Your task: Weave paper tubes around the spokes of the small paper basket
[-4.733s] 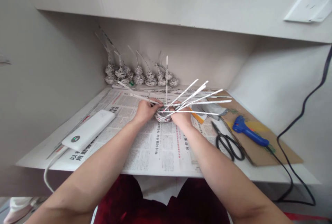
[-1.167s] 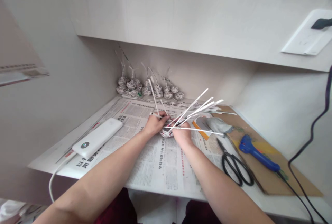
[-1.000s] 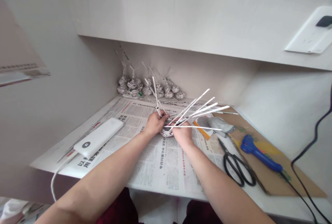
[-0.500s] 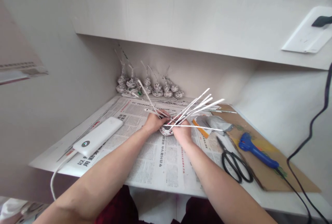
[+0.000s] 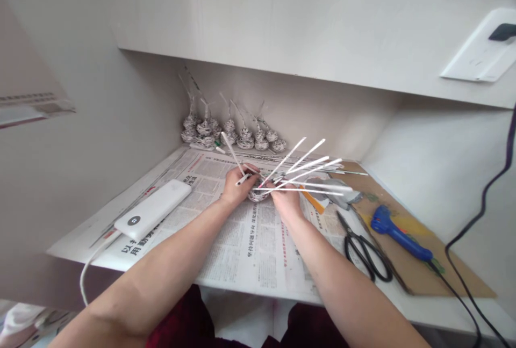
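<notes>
Between my hands is a small round weave of rolled paper strips [image 5: 259, 195], with several long white paper sticks [image 5: 310, 164] fanning out to the right and one leaning up to the left. My left hand [image 5: 237, 184] is closed on the weave's left side, its thumb and fingers around the strips near the rim. My right hand [image 5: 285, 197] grips the right side, below the fanned sticks. The sticks and the hands hide part of the weave and the right fingertips.
Newspaper [image 5: 229, 240] covers the tabletop. A white power bank [image 5: 153, 209] with a cable lies left. Black scissors [image 5: 365, 251] and a blue glue gun [image 5: 401, 234] on cardboard [image 5: 451, 273] lie right. Several woven gourds [image 5: 245, 138] stand along the back wall, behind loose paper sticks.
The paper sticks have spread wider and swung lower on the right. The left-leaning stick has shifted slightly right. My hands stay around the weave, with the fingers slightly moved.
</notes>
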A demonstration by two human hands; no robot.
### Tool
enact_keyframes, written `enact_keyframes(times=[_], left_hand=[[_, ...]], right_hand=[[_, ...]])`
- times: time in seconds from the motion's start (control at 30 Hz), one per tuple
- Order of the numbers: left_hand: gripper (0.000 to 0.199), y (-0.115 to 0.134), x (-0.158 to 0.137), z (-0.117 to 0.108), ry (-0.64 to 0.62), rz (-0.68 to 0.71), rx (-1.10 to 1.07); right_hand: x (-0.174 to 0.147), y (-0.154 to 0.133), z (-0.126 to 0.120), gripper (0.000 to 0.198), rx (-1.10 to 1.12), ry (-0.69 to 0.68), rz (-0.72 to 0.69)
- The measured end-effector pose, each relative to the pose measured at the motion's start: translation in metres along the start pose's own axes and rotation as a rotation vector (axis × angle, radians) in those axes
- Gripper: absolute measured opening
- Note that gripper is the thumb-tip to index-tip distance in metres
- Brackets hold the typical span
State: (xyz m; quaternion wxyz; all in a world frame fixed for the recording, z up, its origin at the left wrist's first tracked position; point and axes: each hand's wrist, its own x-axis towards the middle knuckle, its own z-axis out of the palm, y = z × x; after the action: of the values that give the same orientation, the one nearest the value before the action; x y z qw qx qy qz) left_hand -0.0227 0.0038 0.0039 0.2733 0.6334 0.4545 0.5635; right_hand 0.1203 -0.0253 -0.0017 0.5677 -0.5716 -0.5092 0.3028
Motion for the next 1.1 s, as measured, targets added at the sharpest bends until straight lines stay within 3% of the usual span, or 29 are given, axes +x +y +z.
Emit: enact_keyframes(times=[0.13,0.27,0.47,0.57,0.73,0.93,1.1], left_hand=[[0.014,0.005,0.000,-0.002,0.001,0.001,0.011],[0.014,0.007,-0.001,-0.003,0.017,-0.010,0.065],[0.017,0.002,0.000,-0.005,-0.005,0.022,0.146],[0.017,0.002,0.000,-0.004,-0.050,0.052,0.166],[0.018,0.006,-0.002,-0.004,-0.132,0.097,0.192],[0.019,0.017,-0.003,-0.007,-0.203,0.169,0.233],[0.025,0.022,-0.004,-0.009,-0.259,0.189,0.256]], right_hand=[[-0.003,0.000,0.000,0.029,0.016,0.008,0.073],[-0.003,-0.001,0.000,0.026,-0.002,-0.055,0.035],[-0.007,-0.007,0.000,0.024,-0.139,-0.126,-0.132],[-0.008,-0.015,-0.006,0.026,-0.229,-0.152,-0.323],[0.001,-0.025,-0.022,0.021,-0.477,-0.078,-0.627],[0.007,-0.023,-0.028,0.014,-0.666,-0.146,-0.577],[0.002,-0.026,-0.027,0.013,-0.785,-0.115,-0.655]])
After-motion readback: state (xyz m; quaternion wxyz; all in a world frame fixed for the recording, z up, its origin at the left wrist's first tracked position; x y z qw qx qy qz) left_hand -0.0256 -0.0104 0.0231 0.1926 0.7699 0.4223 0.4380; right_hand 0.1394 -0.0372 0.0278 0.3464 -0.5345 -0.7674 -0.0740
